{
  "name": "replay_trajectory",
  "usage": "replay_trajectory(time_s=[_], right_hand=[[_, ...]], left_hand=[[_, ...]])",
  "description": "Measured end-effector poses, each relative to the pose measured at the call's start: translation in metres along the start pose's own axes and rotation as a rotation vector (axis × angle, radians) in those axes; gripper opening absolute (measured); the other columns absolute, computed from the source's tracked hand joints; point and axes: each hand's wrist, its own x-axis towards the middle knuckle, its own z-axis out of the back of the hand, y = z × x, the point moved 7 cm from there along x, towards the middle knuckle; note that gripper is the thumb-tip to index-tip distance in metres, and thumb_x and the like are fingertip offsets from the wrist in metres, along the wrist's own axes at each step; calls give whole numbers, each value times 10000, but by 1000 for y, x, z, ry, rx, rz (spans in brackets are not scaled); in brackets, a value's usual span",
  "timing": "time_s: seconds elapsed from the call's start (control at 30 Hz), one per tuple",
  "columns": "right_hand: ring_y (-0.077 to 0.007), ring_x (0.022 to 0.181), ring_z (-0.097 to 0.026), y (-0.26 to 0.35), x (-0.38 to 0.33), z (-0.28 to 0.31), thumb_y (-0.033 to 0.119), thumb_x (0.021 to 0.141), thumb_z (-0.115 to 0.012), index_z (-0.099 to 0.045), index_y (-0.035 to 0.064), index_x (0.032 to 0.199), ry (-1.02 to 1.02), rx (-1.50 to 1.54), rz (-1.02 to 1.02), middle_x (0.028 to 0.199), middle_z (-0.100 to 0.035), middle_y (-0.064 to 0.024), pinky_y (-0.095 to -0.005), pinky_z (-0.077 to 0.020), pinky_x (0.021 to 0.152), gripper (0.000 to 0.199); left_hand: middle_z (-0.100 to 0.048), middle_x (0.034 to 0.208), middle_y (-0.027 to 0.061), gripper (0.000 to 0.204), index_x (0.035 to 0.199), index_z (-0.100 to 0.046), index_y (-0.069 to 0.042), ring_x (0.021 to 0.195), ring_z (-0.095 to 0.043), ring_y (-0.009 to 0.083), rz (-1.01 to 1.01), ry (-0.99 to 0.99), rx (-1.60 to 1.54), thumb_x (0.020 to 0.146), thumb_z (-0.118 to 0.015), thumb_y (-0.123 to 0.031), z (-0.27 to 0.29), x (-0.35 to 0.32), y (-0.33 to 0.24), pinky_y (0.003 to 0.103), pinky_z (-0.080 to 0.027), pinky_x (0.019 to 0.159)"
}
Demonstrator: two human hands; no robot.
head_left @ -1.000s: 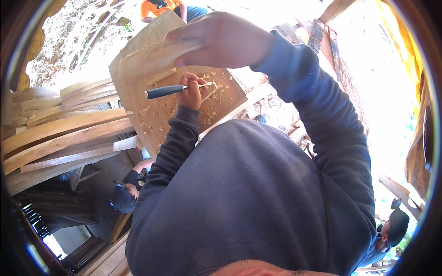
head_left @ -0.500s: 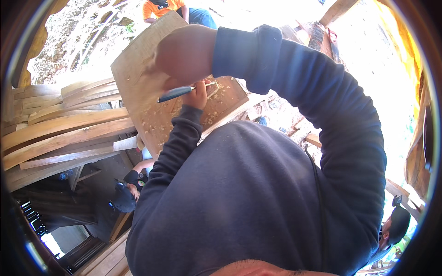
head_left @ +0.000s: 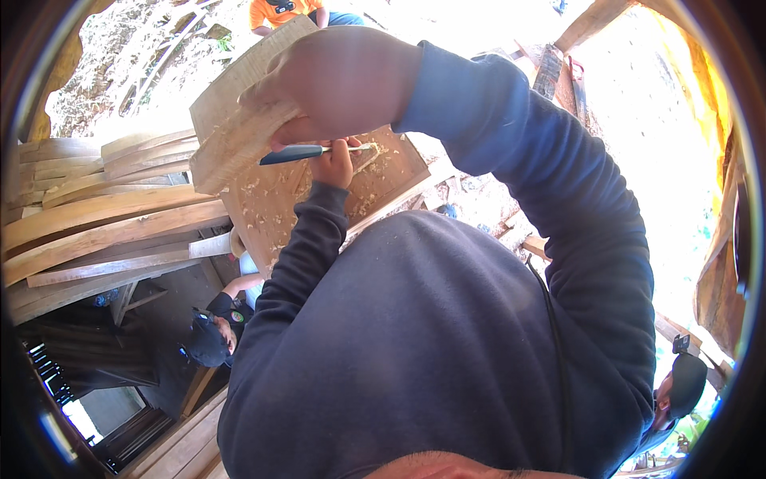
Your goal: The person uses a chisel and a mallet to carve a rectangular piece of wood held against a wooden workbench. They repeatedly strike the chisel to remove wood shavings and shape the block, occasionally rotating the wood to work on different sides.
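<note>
A chisel with a dark blue handle [head_left: 289,154] is gripped in my left hand [head_left: 333,166], my fingers closed around it near the blade. Its blade points right over a carved patch on a broad wooden panel [head_left: 403,177]. My right hand [head_left: 343,84], slightly blurred, is wrapped around a rough wooden block [head_left: 235,148]. That block is raised beside the butt end of the chisel handle, and a gap shows between them. Pale wood shavings [head_left: 267,215] are scattered over the panel.
Long planks [head_left: 120,215] are stacked at the left. One person in orange [head_left: 279,11] is beyond the panel, another in a dark cap [head_left: 209,339] is at lower left, and a third [head_left: 685,387] is at lower right. Timber beams [head_left: 586,28] stand at upper right.
My right hand has risen slightly and turned, bringing the wooden block into clear view left of the chisel. My left hand and the chisel have shifted slightly left.
</note>
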Motion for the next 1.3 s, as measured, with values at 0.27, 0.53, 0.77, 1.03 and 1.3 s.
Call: replay_trajectory(time_s=[0.27, 0.53, 0.77, 1.03, 1.3], right_hand=[[-303, 1035, -712, 2, -10, -38, 461, 867, -785, -701, 158, 1301, 123, -84, -26, 1094, -737, -101, -414, -572, 926, 535], [-319, 1060, -701, -6, -5, -48, 462, 887, -764, -664, 179, 1350, 153, -61, -27, 1126, -719, -98, -422, -573, 914, 552], [-333, 1082, -692, -5, -24, -40, 463, 904, -745, -632, 197, 1394, 146, 14, -70, 1153, -703, -95, -428, -573, 903, 569], [-349, 1030, -696, -73, -148, -17, 285, 917, -772, -598, 44, 1418, -77, 630, -449, 1143, -711, -184, -411, -556, 908, 583], [-111, 716, -657, -136, -472, -168, 386, 1031, -646, -632, 8, 1374, -479, 1124, -1661, 970, -709, -79, -259, -562, 607, 511]], left_hand=[[-665, 802, 89, 182, 891, -592, 34, 686, -679, 172, -96, -48, 144, 1002, -461, -25, -1, -2, -9, 343, -638, 655], [-732, 892, 147, 209, 975, -661, 54, 739, -715, 213, -37, 10, 278, 990, -517, -96, 5, -6, 11, 340, -597, 715], [-725, 849, 141, 193, 935, -651, 16, 744, -697, 221, -459, -156, 671, 962, -506, -109, 0, -3, -20, 365, -576, 721], [-721, 824, 157, 171, 845, -620, 5, 763, -690, 231, -351, -121, 642, 893, -466, -49, -9, -1, -9, 376, -576, 749], [-695, 754, 162, 151, 779, -580, -6, 697, -665, 227, 22, -116, 393, 815, -437, -38, -2, 2, -12, 351, -568, 705]])
